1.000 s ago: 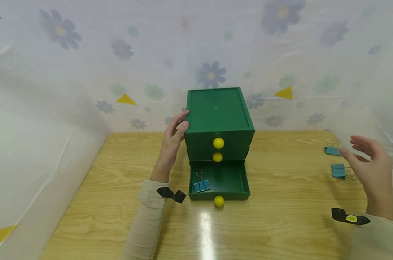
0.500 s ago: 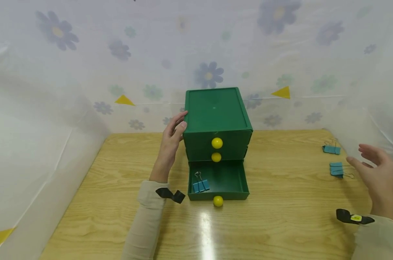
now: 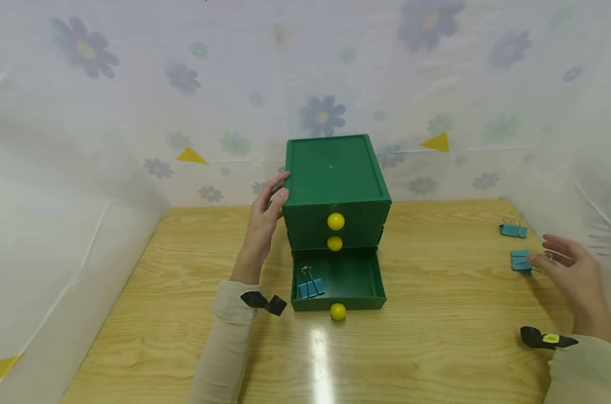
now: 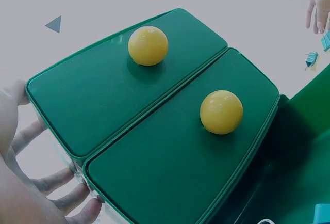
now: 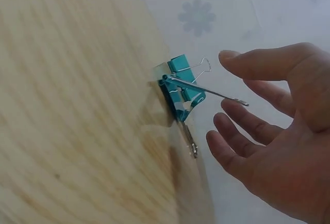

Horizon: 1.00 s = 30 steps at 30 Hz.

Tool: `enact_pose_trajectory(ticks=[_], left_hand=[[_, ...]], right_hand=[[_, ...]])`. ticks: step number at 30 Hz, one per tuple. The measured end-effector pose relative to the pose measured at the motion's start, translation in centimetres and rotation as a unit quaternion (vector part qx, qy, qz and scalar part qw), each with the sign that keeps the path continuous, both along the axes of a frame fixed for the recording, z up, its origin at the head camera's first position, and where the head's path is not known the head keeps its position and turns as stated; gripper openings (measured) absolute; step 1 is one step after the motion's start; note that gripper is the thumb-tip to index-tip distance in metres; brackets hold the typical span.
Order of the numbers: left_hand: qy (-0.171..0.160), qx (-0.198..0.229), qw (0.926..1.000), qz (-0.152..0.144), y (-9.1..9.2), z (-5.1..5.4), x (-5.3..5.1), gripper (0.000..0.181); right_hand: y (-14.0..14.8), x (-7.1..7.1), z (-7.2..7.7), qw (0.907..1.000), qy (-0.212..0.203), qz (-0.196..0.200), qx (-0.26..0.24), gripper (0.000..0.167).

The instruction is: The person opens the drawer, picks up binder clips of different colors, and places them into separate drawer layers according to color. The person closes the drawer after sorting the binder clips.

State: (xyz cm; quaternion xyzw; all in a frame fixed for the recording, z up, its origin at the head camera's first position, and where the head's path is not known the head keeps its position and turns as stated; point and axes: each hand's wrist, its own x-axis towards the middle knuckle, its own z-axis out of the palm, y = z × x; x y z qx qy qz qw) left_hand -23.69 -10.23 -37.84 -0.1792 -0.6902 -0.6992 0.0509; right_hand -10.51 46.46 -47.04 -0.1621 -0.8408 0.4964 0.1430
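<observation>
A green cabinet of drawers (image 3: 335,168) with yellow ball knobs stands mid-table. Its bottom drawer (image 3: 363,303) is pulled out, with a blue binder clip (image 3: 311,288) lying at the left inside. My left hand (image 3: 263,224) rests on the cabinet's left side, the fingers fairly straight along it and the thumb by the upper front corner. At the far right, my right hand (image 3: 578,275) is over the nearer loose binder clip (image 3: 520,260). In the right wrist view, thumb and fingers are spread around that clip's wire handle (image 5: 227,97), with gaps on both sides.
Another blue binder clip (image 3: 513,230) lies just behind, near the table's right edge. A pale flowered sheet (image 3: 234,112) encloses the wooden table (image 3: 436,314) at the back and sides. Two yellow knobs (image 4: 221,112) mark the upper drawers, which are closed.
My right hand drew back from beside the farther clip toward the front right, then came left and down to the nearer clip's handle. The left hand keeps its place against the cabinet.
</observation>
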Motion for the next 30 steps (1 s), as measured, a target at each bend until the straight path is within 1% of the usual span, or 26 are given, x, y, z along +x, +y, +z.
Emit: enact_pose_trajectory(ticks=[2, 5, 7, 12, 14, 17, 21, 26, 28, 30], left_hand=[[-0.001, 0.001, 1.0, 0.001, 0.0, 0.0, 0.0, 0.046], [-0.002, 0.0, 1.0, 0.002, 0.0, 0.0, 0.0, 0.046], [-0.002, 0.0, 1.0, 0.001, 0.0, 0.0, 0.0, 0.046], [-0.006, 0.0, 1.0, 0.005, 0.0, 0.0, 0.0, 0.045], [-0.006, 0.003, 1.0, 0.003, 0.0, 0.0, 0.0, 0.046], [-0.006, 0.007, 1.0, 0.0, 0.0, 0.1, 0.0, 0.046], [-0.005, 0.008, 1.0, -0.001, 0.0, 0.2, 0.1, 0.047], [-0.006, 0.01, 0.9999, -0.001, 0.1, 0.1, 0.0, 0.047], [-0.007, 0.011, 0.9999, 0.001, 0.1, 0.0, 0.0, 0.046], [-0.009, 0.011, 0.9999, 0.001, 0.1, 0.0, 0.0, 0.046]], right_hand=[[0.3, 0.0, -0.4, 0.9997, 0.003, 0.022, -0.006, 0.067], [0.6, 0.0, -1.0, 0.9989, -0.004, 0.046, -0.004, 0.067], [0.7, -0.1, -1.2, 0.9981, -0.011, 0.06, 0.008, 0.069], [0.7, -0.1, -1.6, 0.9937, -0.036, 0.083, 0.066, 0.077], [0.7, -0.2, -1.7, 0.9923, -0.044, 0.086, 0.077, 0.078], [0.8, -0.2, -1.8, 0.9914, -0.056, 0.087, 0.08, 0.078], [1.0, -0.4, -1.7, 0.9889, -0.084, 0.084, 0.089, 0.08], [0.9, -0.6, -1.4, 0.9841, -0.127, 0.07, 0.102, 0.086], [0.8, -0.6, -1.3, 0.9825, -0.137, 0.065, 0.108, 0.088], [0.8, -0.6, -1.2, 0.983, -0.138, 0.06, 0.105, 0.088]])
